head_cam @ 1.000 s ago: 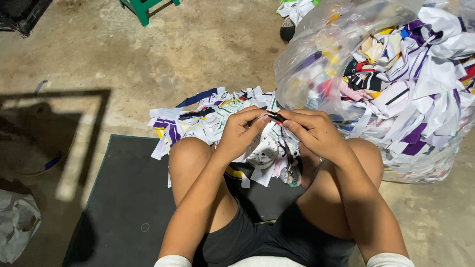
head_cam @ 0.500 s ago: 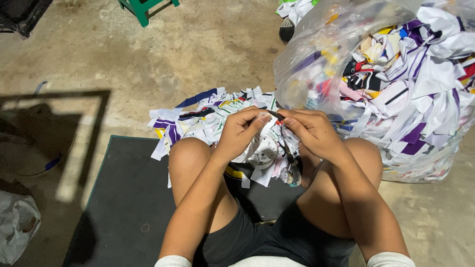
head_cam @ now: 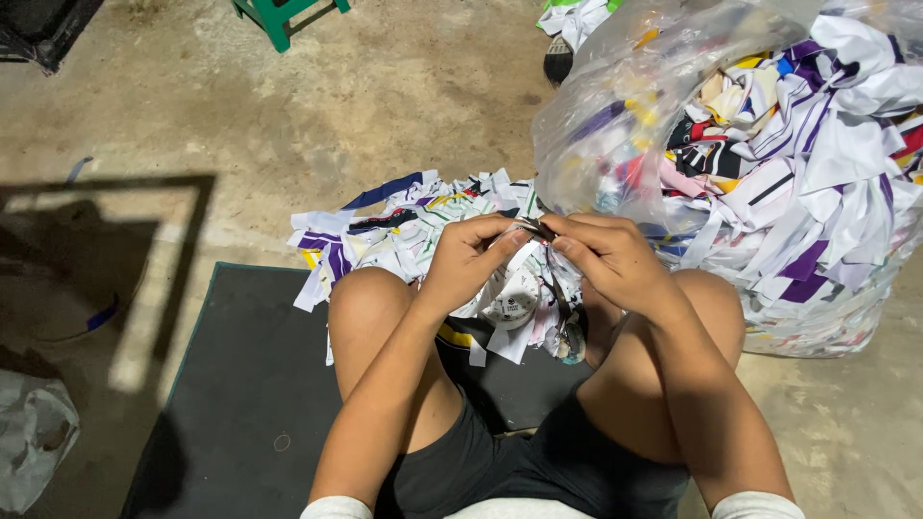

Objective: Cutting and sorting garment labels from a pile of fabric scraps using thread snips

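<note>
My left hand (head_cam: 468,258) and my right hand (head_cam: 606,258) meet in front of me above my knees. Both pinch one thin dark strip of cloth (head_cam: 535,229) between their fingertips. More white and printed scraps (head_cam: 519,303) hang down under the hands between my legs. Just beyond them a low pile of white, purple and yellow cloth scraps (head_cam: 404,226) lies on the concrete floor. I sit on a dark mat (head_cam: 240,384) with my knees raised.
A big clear plastic bag (head_cam: 769,163) stuffed with cloth scraps stands at the right, close to my right knee. A green stool leg (head_cam: 279,19) shows at the top. A crumpled grey bag (head_cam: 34,437) lies at the lower left.
The hands stay together over the scraps; the fingers have shifted slightly along the strip. Nothing else has moved.
</note>
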